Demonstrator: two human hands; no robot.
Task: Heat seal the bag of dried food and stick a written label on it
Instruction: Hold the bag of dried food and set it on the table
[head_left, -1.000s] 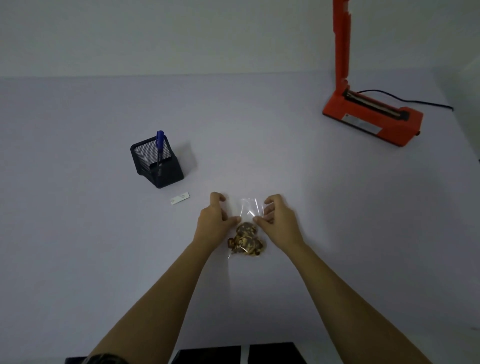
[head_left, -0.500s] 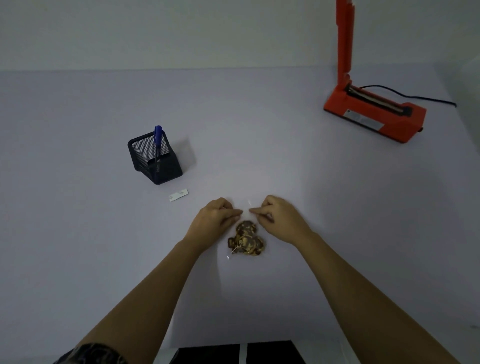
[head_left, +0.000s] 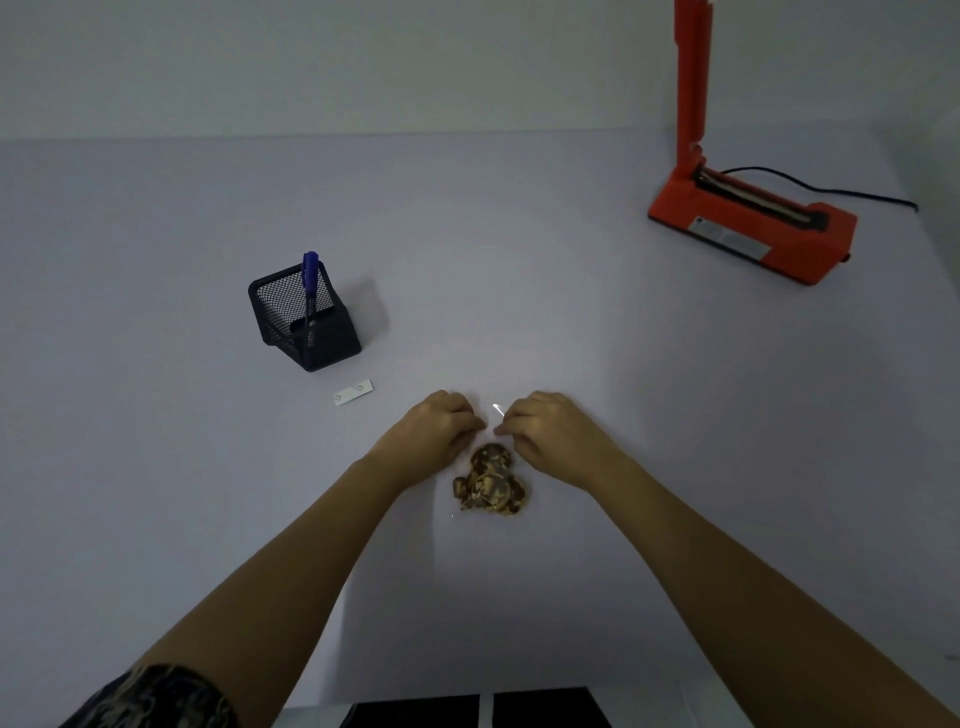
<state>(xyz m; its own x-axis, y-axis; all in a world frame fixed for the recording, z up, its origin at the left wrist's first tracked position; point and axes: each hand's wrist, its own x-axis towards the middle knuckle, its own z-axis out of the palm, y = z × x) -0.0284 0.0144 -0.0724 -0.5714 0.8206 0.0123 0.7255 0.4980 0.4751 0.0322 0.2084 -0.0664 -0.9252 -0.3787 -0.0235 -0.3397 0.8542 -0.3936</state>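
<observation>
A clear plastic bag of brown dried food (head_left: 491, 483) lies on the pale table just in front of me. My left hand (head_left: 439, 428) and my right hand (head_left: 545, 431) sit close together at the bag's far, open end, fingers curled and pinching the clear film between them. A bright glint of plastic shows between the two hands. A small white label (head_left: 353, 392) lies flat to the left of my hands. The orange heat sealer (head_left: 748, 218) stands at the far right with its arm raised upright.
A black mesh pen holder (head_left: 306, 325) with a blue marker (head_left: 310, 283) in it stands at the left, behind the label. The sealer's black cable (head_left: 831, 189) trails off to the right. A dark object shows at the table's near edge (head_left: 467, 709).
My hands have drawn closer together and curled over the bag's open end, so the flat clear film seen a second ago is now gathered between my fingers. The camera view has shifted slightly.
</observation>
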